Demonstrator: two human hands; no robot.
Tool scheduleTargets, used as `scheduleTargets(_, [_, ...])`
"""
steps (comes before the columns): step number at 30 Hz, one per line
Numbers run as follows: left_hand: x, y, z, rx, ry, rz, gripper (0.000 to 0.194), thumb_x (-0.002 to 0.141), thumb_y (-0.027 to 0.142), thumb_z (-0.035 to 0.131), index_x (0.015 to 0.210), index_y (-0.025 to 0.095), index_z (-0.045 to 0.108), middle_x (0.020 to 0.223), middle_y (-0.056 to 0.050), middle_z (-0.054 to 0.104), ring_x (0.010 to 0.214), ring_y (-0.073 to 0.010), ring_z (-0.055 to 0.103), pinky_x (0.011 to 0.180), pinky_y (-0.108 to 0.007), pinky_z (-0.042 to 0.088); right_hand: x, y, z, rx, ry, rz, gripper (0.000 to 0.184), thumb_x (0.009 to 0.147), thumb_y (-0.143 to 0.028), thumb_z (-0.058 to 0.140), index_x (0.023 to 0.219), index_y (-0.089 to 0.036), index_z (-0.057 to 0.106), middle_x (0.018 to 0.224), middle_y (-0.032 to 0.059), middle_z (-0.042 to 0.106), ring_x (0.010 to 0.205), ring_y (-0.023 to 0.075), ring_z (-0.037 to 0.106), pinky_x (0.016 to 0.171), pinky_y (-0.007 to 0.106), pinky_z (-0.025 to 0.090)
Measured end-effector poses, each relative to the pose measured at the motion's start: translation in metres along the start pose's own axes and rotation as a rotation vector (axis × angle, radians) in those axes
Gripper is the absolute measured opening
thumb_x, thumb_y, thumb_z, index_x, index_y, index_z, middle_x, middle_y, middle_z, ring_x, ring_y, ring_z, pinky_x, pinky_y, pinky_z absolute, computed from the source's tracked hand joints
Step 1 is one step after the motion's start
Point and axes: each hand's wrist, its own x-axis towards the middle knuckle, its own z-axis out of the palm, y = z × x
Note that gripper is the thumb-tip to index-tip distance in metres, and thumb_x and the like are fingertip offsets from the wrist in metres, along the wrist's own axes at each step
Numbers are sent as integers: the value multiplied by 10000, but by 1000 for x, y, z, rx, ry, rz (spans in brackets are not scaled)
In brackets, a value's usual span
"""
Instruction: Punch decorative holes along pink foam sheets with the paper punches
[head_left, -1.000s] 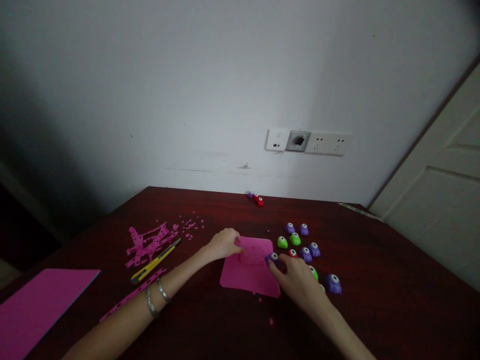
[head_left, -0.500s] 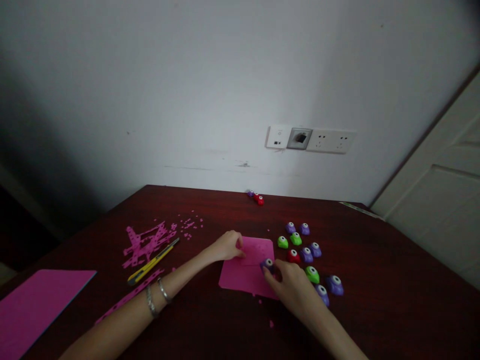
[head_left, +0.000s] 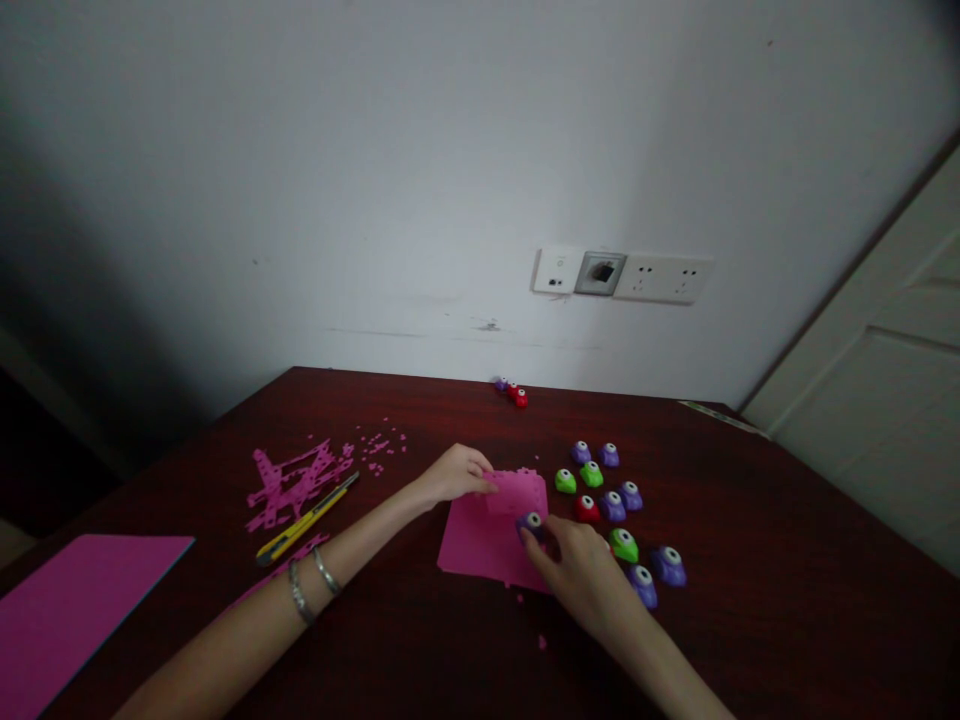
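Observation:
My left hand (head_left: 457, 474) pinches the upper left corner of a small pink paper piece (head_left: 517, 492), raised off the sheet beneath, with small cut-outs along its top edge. Under it a larger pink sheet with rounded corners (head_left: 480, 552) lies on the table. Between the fingers of my right hand (head_left: 581, 562) is a purple craft punch (head_left: 530, 523), held over the sheet's right part. Right of that hand sit several more craft punches, among them a red one (head_left: 587, 509), a green one (head_left: 623, 545) and a purple one (head_left: 669, 566).
Left of my forearm lie a yellow utility knife (head_left: 307, 520), punched pink scraps (head_left: 292, 488) and tiny paper bits (head_left: 379, 445). A pink stack (head_left: 90, 600) rests at the left edge. Three punches (head_left: 512, 390) stand near the wall, below the sockets (head_left: 664, 278).
My left hand has moved up and away slightly, lifting the small pink paper piece off the larger sheet. My right hand keeps the purple punch, shifted slightly left.

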Motion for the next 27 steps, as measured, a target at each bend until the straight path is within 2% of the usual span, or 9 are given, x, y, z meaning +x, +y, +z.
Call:
scheduleTargets(8, [-1,1,8,-190,35,5,189,596,166,730,741,107,625,560,2,625,495,-83,529,534,-225,395,-1,0,5,-101,55,22,310,873,-344,401,696,-170,585,672,73,667,597,192,627,538,257,338])
scheduleTargets(16, [-10,11,15,-226,24,-33,182,598,137,723,746,93,628,560,-5,627,491,-81,524,544,-228,393,-2,0,7,-139,59,42,313,880,-345,407,694,-164,583,665,79,666,595,196,635,531,257,341])
scheduleTargets(27, [-9,7,18,-227,41,-29,248,575,191,754,768,98,629,598,-16,641,527,-93,548,574,-244,413,-3,-6,3,-180,38,69,290,884,-330,415,725,-169,596,697,77,680,626,197,646,535,248,344])
